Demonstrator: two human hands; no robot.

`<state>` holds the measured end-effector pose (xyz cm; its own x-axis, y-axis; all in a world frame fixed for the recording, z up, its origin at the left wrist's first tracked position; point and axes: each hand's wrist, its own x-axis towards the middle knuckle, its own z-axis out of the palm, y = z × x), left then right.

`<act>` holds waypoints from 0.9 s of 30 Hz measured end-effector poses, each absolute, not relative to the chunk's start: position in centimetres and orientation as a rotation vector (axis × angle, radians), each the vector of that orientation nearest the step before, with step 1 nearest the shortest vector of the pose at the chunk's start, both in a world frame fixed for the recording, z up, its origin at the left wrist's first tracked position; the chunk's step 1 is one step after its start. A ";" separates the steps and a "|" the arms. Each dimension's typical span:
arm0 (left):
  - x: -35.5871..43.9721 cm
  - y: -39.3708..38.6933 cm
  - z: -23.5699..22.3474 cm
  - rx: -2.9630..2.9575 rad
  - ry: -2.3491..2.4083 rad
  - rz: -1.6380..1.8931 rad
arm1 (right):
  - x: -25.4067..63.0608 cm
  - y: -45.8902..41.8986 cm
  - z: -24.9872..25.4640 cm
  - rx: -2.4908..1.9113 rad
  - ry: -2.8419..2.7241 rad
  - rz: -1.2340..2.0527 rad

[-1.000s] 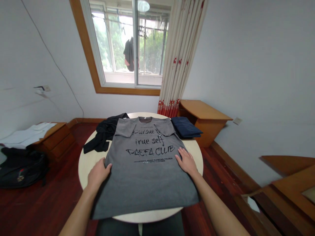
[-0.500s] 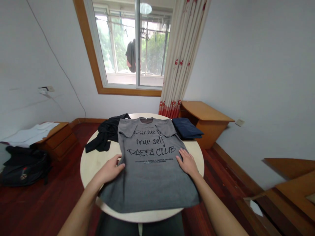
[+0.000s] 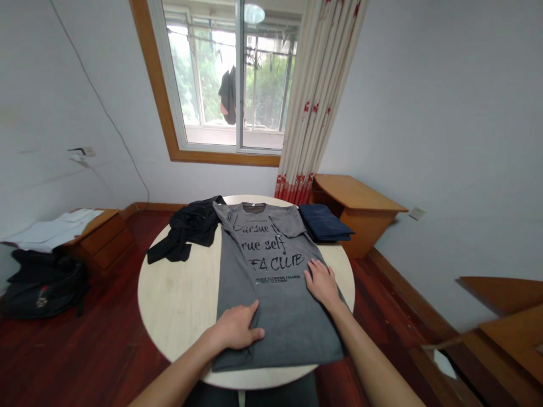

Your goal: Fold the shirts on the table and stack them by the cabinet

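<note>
A grey T-shirt (image 3: 292, 322) with black lettering lies front up, its collar toward the window. Its left side is folded inward over the front, covering part of the lettering and the left sleeve. At the lower edge of this fold, my left hand (image 3: 238, 328) grips the cloth between thumb and fingers; some fingertips are hidden. My right hand (image 3: 322, 284) rests flat on the shirt's right side, fingers a little apart. Beyond the shirt, a crumpled black garment (image 3: 197, 220) is at the left and a folded navy garment (image 3: 324, 221) at the right.
The round pale table (image 3: 178, 299) carries the clothes. A wooden desk (image 3: 360, 198) stands behind it at the right, near the curtain (image 3: 316, 113). At the left are a low wooden cabinet (image 3: 108, 240) and a black bag (image 3: 42, 288) on the floor.
My left hand has moved right and toward me, bringing the shirt's left side over its front. More of the tabletop shows at left. My right hand has stayed nearly in place.
</note>
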<state>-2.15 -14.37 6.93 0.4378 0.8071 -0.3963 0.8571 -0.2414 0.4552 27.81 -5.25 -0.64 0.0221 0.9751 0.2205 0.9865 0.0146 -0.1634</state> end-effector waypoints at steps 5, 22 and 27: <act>-3.9 -13.0 7.5 1.821 1.029 -0.268 | 22.3 -4.8 1.0 -1.682 -2.145 0.206; -8.1 -2.6 4.7 1.408 0.931 0.464 | 10.2 5.3 1.8 -1.234 -2.276 0.650; -8.7 2.9 3.1 1.532 1.490 1.099 | 6.7 9.4 3.3 -1.316 -2.233 0.552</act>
<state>-8.72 2.89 3.11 -0.0325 0.9954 0.0900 0.3794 -0.0710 0.9225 6.73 9.45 3.25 -0.4177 0.8855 0.2035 0.6889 0.4547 -0.5646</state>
